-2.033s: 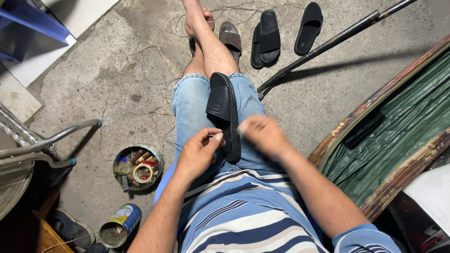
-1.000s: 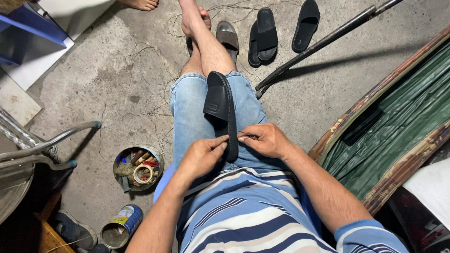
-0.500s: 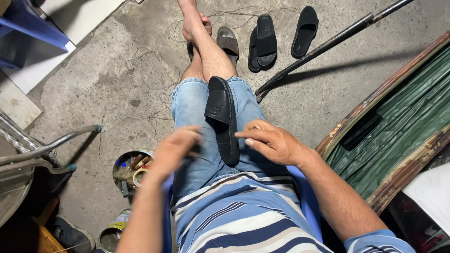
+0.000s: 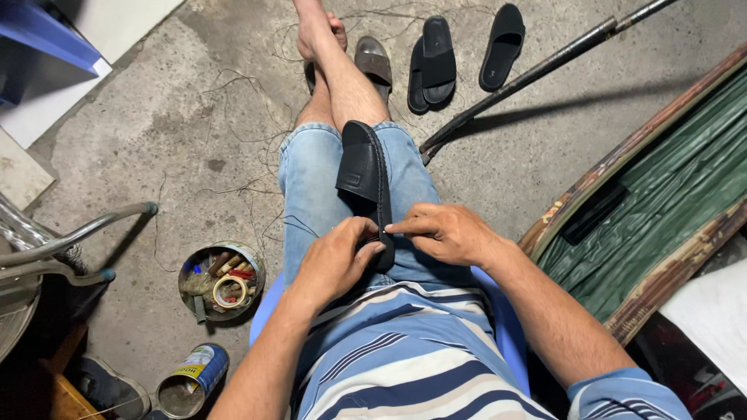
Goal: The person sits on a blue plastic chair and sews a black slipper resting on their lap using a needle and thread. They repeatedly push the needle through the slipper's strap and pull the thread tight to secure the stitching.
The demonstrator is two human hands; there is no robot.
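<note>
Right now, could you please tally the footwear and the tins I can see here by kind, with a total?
Black leather slipper on the lap, held at its near end by the left hand and right hand: 1
Black slide sandals on the concrete floor: 3
Brown sandal by the feet: 1
Round metal tins: 2
Total: 7

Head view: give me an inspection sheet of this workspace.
Surface: cracked concrete floor, stained.
Job's things: black sandal lying along the lap on denim shorts.
Clutter: round tin of tape and odds; open can; spare sandals; loose threads on floor.
Grippers: left hand and right hand both pinch the sandal's near edge.
Cables: nothing seen.
Surroundings: dark pole, green panel, metal frame.
</note>
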